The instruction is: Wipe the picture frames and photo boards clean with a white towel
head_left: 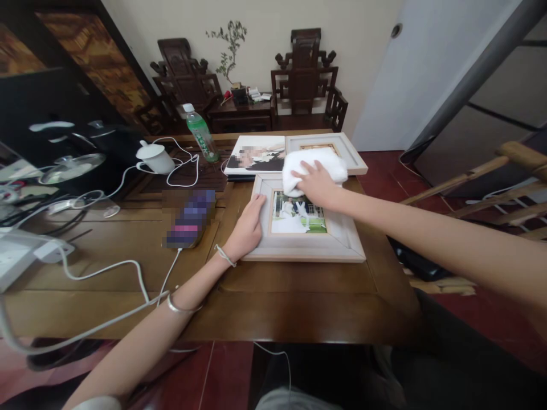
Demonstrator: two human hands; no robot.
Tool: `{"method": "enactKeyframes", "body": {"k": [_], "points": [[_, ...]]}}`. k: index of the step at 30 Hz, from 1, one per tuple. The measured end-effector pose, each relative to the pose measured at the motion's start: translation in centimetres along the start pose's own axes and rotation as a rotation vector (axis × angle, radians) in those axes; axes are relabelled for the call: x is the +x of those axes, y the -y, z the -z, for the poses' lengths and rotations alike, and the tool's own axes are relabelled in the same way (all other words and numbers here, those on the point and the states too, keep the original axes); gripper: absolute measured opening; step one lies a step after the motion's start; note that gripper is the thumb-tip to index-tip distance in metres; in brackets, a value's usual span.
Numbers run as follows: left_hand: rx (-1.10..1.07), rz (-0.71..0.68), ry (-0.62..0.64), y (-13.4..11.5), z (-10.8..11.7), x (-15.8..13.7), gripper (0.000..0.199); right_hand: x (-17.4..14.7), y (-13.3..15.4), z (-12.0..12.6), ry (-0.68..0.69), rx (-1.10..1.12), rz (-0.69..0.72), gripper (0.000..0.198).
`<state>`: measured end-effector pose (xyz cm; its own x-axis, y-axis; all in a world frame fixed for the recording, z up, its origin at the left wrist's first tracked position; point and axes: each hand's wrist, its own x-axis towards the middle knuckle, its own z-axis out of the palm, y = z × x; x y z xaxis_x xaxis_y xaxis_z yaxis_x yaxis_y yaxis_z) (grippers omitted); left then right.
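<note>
A pale wooden picture frame (299, 250) with a photo in it lies face up on the brown table (294, 302). My left hand (248, 228) grips the frame's left edge, its fingers close together and partly hidden. On the upper part of the frame, my right hand (316, 185) presses a folded white cloth (329, 159), fingers spread over it. The cloth covers the frame's top edge and overlaps a second pale frame (352, 154) behind. To that one's left is a photo album (256, 155) with a picture on its cover.
A green-labelled bottle (200, 134), a lidded white cup (154, 156) and a charging phone (191, 219) stand or lie on the left. White cables (128, 265) trail across the table there. Behind are carved chairs (305, 74) and a potted plant (233, 57); a wooden rack (508, 188) is at right.
</note>
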<state>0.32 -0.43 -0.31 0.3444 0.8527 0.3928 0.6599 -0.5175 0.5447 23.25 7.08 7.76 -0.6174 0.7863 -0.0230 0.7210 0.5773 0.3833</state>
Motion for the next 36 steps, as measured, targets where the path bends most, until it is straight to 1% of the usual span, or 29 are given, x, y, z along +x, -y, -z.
{"method": "enactKeyframes", "body": {"k": [4,7,10,15,18,20,22,24,28,31,33,36], "points": [[0.006,0.016,0.006,-0.1,0.0,0.0,0.062,-3.3,-3.2,-0.9,0.043,-0.011,-0.071,0.046],[0.005,0.012,0.006,-0.1,0.0,0.0,0.062,-5.8,-3.8,-0.8,0.073,-0.048,-0.095,0.045],[-0.001,0.015,0.005,-0.2,0.1,0.0,0.062,-7.9,-2.6,0.0,0.104,-0.060,-0.052,0.039],[0.006,0.019,0.003,-0.3,0.1,0.0,0.060,-12.4,1.2,2.3,0.141,0.018,0.039,0.032],[0.020,0.019,0.006,-0.2,0.1,0.0,0.060,-14.9,3.1,4.0,0.210,0.065,0.085,0.031],[0.024,0.017,0.004,-0.1,0.0,0.0,0.060,-15.7,4.2,4.9,0.249,0.106,0.094,0.031],[0.020,0.004,-0.006,0.0,-0.1,0.0,0.060,-15.5,5.0,5.4,0.258,0.145,0.102,0.032],[0.013,-0.008,-0.020,0.1,-0.2,0.1,0.061,-14.5,6.0,5.5,0.237,0.187,0.126,0.033],[0.008,-0.007,-0.021,0.2,-0.1,0.1,0.058,-10.8,8.3,5.5,0.121,0.282,0.253,0.024],[-0.003,0.005,-0.019,0.2,-0.1,0.1,0.056,-8.6,9.6,5.6,0.051,0.304,0.339,0.019],[-0.014,0.001,-0.019,0.2,-0.1,0.1,0.057,-8.3,9.8,5.5,0.032,0.288,0.352,0.020],[-0.006,-0.017,-0.013,0.2,0.0,0.1,0.059,-9.5,9.2,5.1,0.049,0.242,0.322,0.020]]}}
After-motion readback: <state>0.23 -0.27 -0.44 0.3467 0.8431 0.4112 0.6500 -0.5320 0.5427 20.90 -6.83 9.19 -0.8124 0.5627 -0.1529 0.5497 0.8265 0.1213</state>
